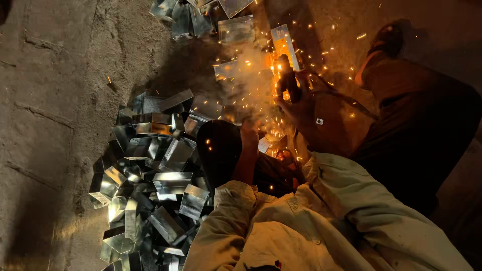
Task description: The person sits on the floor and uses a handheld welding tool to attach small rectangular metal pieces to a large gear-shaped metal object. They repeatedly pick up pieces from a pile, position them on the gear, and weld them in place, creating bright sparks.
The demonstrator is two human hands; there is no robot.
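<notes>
Pretty dark shot, lit mostly by sparks. The right hand (301, 108) is wrapped tight around a dark welding holder (287, 80), fist closed on the grip. The holder's long axis runs roughly up and away from the person, tip pointing toward the far end of the view, where it meets a flat metal plate (284, 46). That plate is a longish rectangle lying on the floor (55, 100), its long side also running away from the camera and tilted slightly to the right. Bright orange glow right at the contact spot, with smoke and sparks spraying out to the left and down.

The left hand (249, 131) sits lower and to the left of the right one, just beside a dark rounded shield (218, 150). It looks like it's up against the shield's edge, but I honestly can't tell if the fingers are closed on it or just resting there, too much glare.

Both arms are in pale, stained sleeves (321, 221). A bent leg in dark trousers (422, 130) fills the right side, with a sandal (384, 42) near the top.

On the left there's a big pile of shiny folded metal boxes (150, 175) heaped on the floor, and a few more pieces (201, 17) lie at the top of the view, near the plate.
</notes>
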